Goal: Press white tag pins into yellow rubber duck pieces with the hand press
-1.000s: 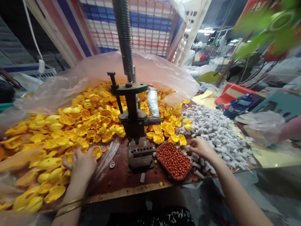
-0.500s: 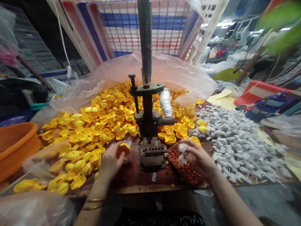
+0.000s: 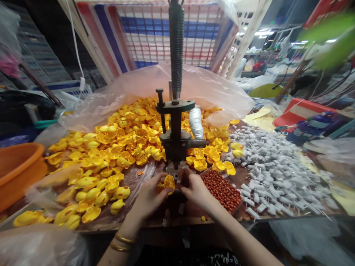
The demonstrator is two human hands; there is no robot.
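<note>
My left hand pinches a yellow duck shell right in front of the base of the dark hand press. My right hand is closed beside it, fingers bent against the shell and the press base; what it grips is hidden. Both hands meet at the middle of the brown table. A big heap of yellow duck shells lies to the left on clear plastic. A tray of small red beads sits just right of my right hand.
A pile of small grey-white parts with pins covers the right side of the table. An orange basin stands at the far left. A striped crate wall rises behind the press. A red tray lies far right.
My left hand carried a yellow shell right to the press base. My right hand left the bead tray and came left to meet it.
</note>
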